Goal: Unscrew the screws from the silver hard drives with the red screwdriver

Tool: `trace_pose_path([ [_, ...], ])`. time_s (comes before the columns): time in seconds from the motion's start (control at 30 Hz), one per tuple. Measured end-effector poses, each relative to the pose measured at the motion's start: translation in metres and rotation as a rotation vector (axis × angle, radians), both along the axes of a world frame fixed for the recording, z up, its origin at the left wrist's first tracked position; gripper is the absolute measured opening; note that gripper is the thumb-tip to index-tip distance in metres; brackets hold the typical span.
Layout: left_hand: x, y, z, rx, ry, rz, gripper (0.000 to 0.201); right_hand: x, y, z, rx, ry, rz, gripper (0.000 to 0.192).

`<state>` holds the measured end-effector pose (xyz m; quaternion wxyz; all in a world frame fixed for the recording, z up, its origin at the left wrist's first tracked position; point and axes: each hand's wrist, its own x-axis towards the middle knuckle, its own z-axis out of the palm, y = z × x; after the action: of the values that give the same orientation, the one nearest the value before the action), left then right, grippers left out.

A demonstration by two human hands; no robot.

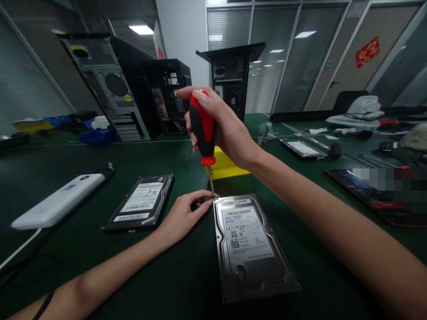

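A silver hard drive lies label up on the dark green table in front of me. My right hand is wrapped round the red and black handle of a screwdriver, which stands nearly upright. Its tip meets the drive's far left corner. Beside that same corner, the fingers of my left hand touch the drive's edge and the screwdriver's tip. Whether the fingertips pinch a screw there is too small to tell. A second hard drive lies to the left of my left hand.
Behind my right hand is a yellow box. A white power bank with a cable lies at left, a phone at right. Farther back are another hard drive, a blue bin and computer cases.
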<state>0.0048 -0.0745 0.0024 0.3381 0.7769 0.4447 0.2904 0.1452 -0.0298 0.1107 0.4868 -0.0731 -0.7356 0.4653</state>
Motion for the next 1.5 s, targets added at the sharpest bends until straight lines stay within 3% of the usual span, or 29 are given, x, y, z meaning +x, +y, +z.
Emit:
trace_pose_path([
  [0.47,-0.001,0.002,-0.005,-0.068,-0.068,0.037,0.028,0.001,-0.003,-0.002,0.055,0.035,-0.069,0.031],
  [0.97,0.001,0.000,-0.002,-0.026,-0.027,0.067,0.027,-0.001,0.006,0.000,-0.017,0.082,0.092,0.023],
  [1.27,0.000,-0.001,-0.002,-0.032,-0.024,0.053,0.026,0.000,0.002,-0.001,-0.013,0.062,0.009,0.024],
  [1.5,0.000,0.001,-0.005,-0.054,-0.057,0.049,0.027,0.001,0.004,0.002,-0.070,0.022,0.064,0.026],
])
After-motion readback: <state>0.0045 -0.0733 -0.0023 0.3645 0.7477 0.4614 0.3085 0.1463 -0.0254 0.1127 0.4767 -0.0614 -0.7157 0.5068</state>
